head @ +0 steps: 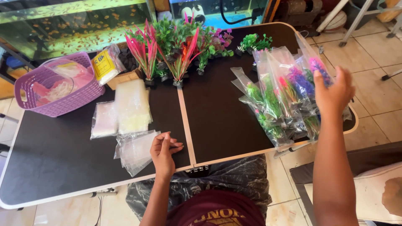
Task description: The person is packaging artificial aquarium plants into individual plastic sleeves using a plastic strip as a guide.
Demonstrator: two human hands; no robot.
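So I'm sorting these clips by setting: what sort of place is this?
Probably an aquarium or pet-fish shop: glass fish tanks with orange fish line the back, loose artificial aquarium plants stand on the black folding table, and more plants sit packed in clear plastic bags.

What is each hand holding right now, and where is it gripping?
The right hand grips a bagged purple artificial plant at the bag's lower part. The left hand holds nothing; its fingertips rest on a stack of clear plastic bags.

Clear bagged plastic plants (284,100) piled table-right; empty clear bags (133,106) stacked left (flat); yellow-labelled packet (106,65) beside basket.
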